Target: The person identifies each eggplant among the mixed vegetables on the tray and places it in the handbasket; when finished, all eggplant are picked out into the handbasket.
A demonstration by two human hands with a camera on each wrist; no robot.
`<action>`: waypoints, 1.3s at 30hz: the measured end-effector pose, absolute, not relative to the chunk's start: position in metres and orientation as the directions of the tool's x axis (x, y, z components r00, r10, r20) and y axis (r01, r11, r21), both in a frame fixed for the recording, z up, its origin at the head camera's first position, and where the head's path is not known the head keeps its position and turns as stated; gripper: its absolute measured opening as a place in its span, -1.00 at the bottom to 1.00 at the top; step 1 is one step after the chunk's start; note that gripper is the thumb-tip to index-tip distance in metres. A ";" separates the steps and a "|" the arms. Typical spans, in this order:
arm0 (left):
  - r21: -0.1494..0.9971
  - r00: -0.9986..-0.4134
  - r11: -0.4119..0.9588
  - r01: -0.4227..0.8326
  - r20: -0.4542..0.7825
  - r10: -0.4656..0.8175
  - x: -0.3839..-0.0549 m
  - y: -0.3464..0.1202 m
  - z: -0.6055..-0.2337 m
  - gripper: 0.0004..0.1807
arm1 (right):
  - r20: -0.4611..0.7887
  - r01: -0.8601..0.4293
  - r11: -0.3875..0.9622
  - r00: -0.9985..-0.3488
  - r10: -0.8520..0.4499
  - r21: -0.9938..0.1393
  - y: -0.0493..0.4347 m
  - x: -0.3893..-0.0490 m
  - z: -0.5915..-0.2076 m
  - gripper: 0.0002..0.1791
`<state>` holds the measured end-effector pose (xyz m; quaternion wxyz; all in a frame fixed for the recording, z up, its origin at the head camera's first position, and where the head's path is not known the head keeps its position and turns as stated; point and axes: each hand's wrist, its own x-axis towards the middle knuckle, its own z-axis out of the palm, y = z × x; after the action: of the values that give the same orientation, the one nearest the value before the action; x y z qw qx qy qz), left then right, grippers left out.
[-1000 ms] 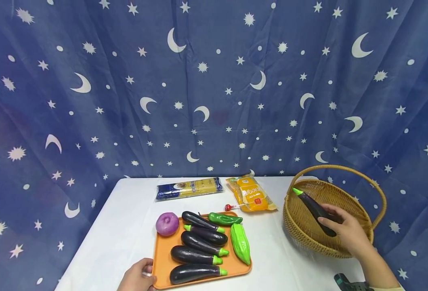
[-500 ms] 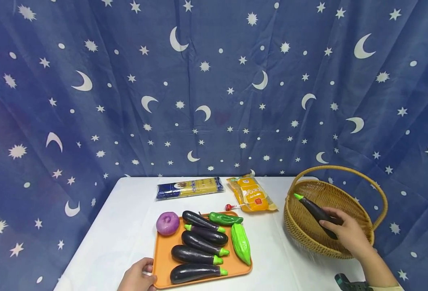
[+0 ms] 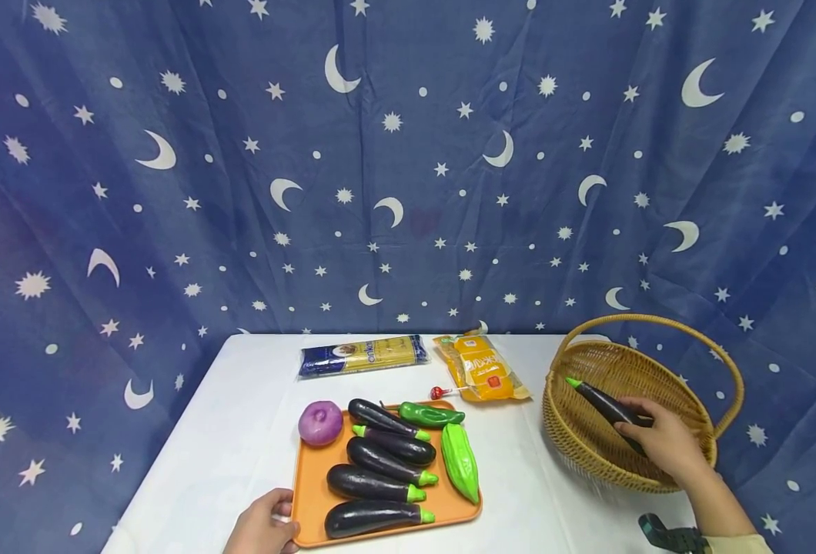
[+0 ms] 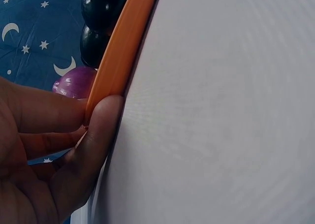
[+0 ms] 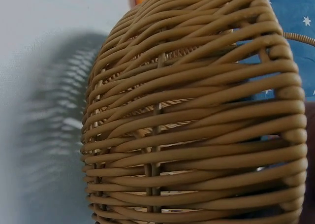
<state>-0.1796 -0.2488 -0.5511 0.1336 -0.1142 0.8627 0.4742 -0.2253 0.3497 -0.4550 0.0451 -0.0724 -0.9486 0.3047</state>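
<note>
A dark eggplant (image 3: 605,403) with a green tip is gripped by my right hand (image 3: 667,438), inside the mouth of the wicker basket (image 3: 556,431). It slants with the green tip up and to the left. In the right wrist view the woven wall (image 5: 197,120) hides most of that hand. My left hand (image 3: 262,523) pinches the near left rim of the orange tray (image 3: 314,492); in the left wrist view the thumb and fingers lie on either side of the rim. Several eggplants (image 3: 373,483) lie on the tray, beside a purple onion (image 3: 321,423).
A green pepper (image 3: 432,415) and a light green ridged vegetable (image 3: 459,463) lie on the tray's right part. Behind it are a pasta packet (image 3: 362,355), an orange bag (image 3: 483,369) and a red lollipop (image 3: 438,392). The basket's handle (image 3: 647,318) arches up.
My right hand has lowered the eggplant a little deeper into the basket. The left hand stays at the tray rim, and the head view has shifted slightly.
</note>
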 end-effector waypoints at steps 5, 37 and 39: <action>0.786 -0.938 0.527 -0.325 -0.338 -0.075 -0.180 -0.248 -0.551 -0.48 | 0.008 0.134 0.821 -0.986 0.166 -0.555 0.351 -0.230 -0.453 -0.35; 0.768 -0.946 0.569 -0.293 -0.318 -0.058 -0.182 -0.251 -0.551 -0.49 | -0.095 0.119 0.854 -0.992 0.082 -0.507 0.348 -0.240 -0.462 -0.46; 0.771 -0.951 0.573 -0.278 -0.305 -0.051 -0.181 -0.252 -0.551 -0.50 | -0.102 0.122 0.857 -0.991 0.082 -0.501 0.349 -0.240 -0.463 -0.46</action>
<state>-0.1813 -0.2516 -0.5513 0.1253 -0.0936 0.8779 0.4525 -0.2405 0.3487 -0.4630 -0.0386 -0.0528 -0.9628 0.2621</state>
